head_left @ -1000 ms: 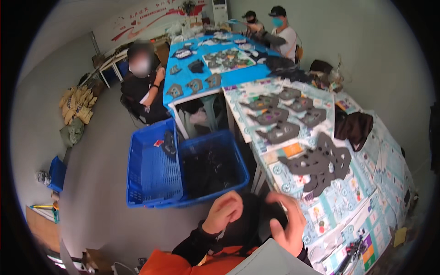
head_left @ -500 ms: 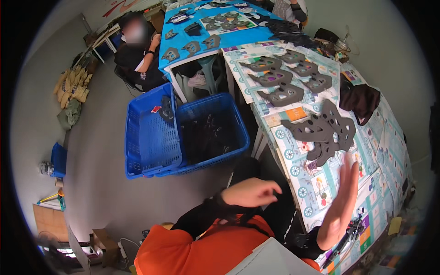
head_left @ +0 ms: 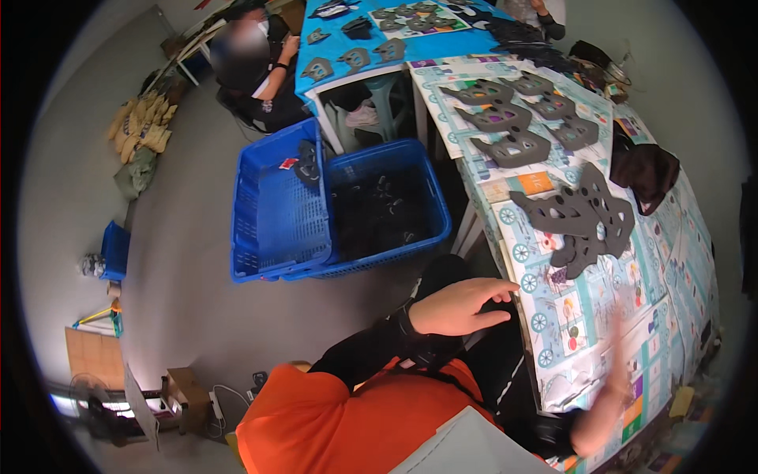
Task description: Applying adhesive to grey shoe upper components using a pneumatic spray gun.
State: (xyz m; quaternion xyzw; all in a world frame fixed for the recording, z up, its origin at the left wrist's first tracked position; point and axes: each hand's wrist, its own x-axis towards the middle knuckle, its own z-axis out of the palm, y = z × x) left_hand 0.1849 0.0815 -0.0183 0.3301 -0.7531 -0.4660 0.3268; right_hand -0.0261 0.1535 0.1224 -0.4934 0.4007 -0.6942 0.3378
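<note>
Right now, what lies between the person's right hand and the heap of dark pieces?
The head view shows patterned table covering between the blurred right hand and the heap of dark pieces.

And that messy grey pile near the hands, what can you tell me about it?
The pile is made of flat, dark grey pieces with curved, pointed outlines and holes cut through them. They look like foam or felt, though I can't be sure. They overlap at different angles, hiding parts of one another, so I can't count them exactly. It lies on printed sheets. Neither the left hand nor the blurred right hand appears to touch it.
</note>
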